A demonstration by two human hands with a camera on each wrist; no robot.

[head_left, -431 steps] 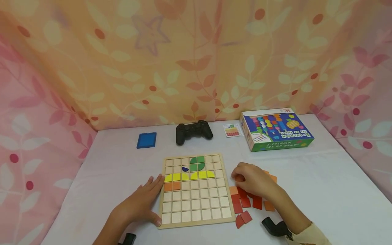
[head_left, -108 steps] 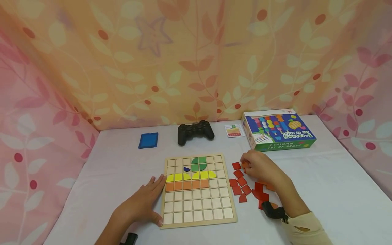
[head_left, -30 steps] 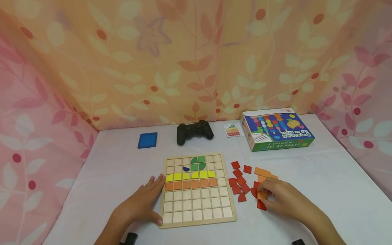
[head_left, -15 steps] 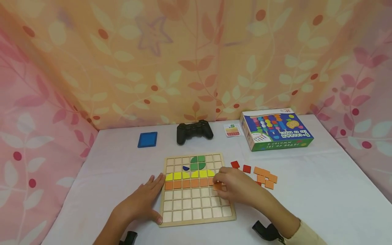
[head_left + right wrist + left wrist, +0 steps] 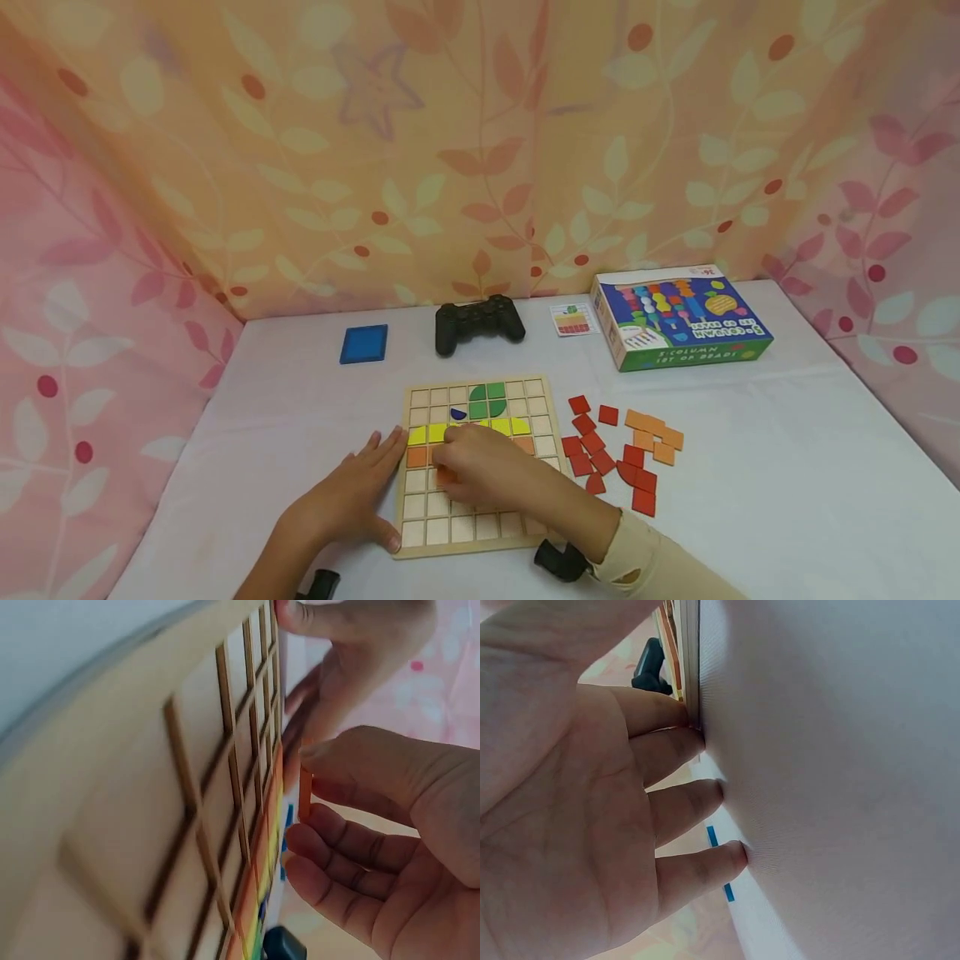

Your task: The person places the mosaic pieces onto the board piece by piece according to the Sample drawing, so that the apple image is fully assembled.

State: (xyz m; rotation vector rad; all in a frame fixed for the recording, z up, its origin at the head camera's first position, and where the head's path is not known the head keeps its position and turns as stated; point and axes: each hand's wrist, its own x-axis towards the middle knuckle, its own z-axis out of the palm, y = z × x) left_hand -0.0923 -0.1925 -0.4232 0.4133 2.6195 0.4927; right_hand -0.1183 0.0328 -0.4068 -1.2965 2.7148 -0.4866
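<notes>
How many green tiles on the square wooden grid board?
4, in one block: far-left quarter-round, far-right square, near-left square, near-right quarter-round. The right hand may hide others.

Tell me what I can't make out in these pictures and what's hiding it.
Head view: middle of the row of orange tiles on the wooden grid board, hidden by the right hand.
Head view: smallest lettering on the bead-set box, too small.
Left wrist view: board's grid face, turned edge-on.
Right wrist view: board's nearest part, blurred; game controller, cut off by the bottom edge.
</notes>
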